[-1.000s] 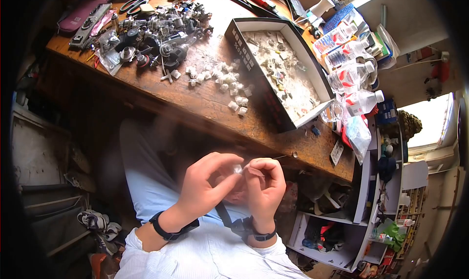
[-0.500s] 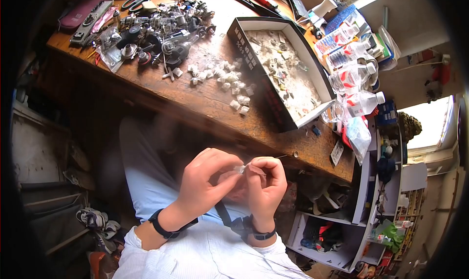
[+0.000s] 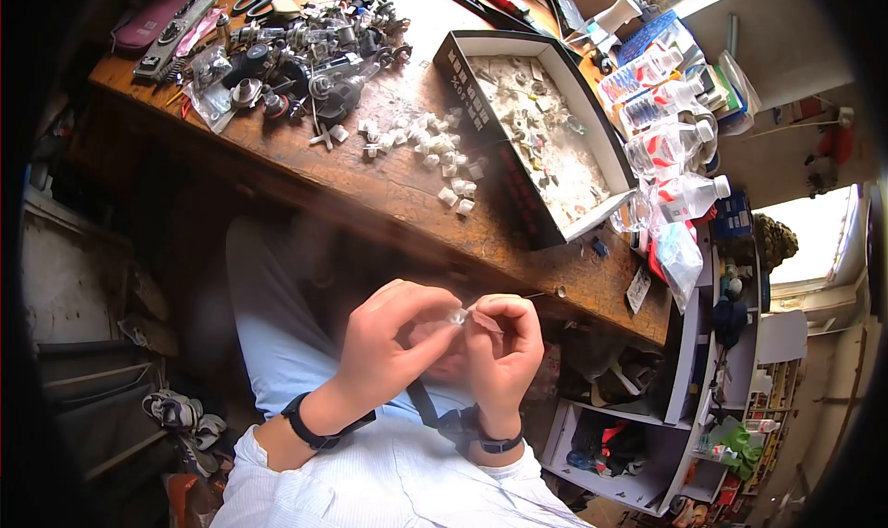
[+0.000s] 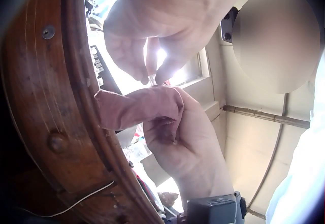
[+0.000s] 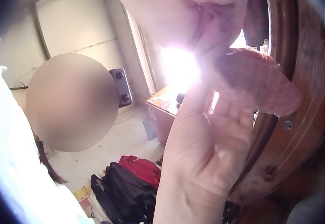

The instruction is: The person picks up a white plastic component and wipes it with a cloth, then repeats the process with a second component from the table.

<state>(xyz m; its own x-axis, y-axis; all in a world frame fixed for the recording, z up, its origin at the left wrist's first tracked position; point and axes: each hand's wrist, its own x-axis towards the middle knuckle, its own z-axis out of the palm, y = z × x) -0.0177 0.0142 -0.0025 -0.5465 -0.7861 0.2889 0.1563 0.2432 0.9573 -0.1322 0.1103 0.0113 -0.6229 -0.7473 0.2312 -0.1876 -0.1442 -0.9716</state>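
Close together over the lap, both hands work at a small white translucent piece [image 3: 458, 316]. My left hand [image 3: 384, 338] pinches it between thumb and index finger. In my right hand [image 3: 504, 343] is a crumpled pinkish cloth [image 3: 487, 324], gripped with curled fingers whose tips meet the piece. The left wrist view shows the cloth [image 4: 137, 109] hanging out from the right hand [image 4: 177, 148], with the left hand [image 4: 152, 26] above. In the right wrist view the cloth [image 5: 259, 82] hangs beside the left palm [image 5: 208, 153].
Beyond the hands stands a wooden table [image 3: 388, 190] with a pile of small white pieces [image 3: 430, 144]. A black-sided open box [image 3: 472, 103] holds loose bits. Bulb-like parts [image 3: 324, 66] are heaped at the left; plastic bottles [image 3: 680, 195] line the right side, beside a shelf [image 3: 638, 486].
The fingertips of both hands have come closer together around the small white piece, and the left hand has shifted slightly up. The cloth stays in the right hand.
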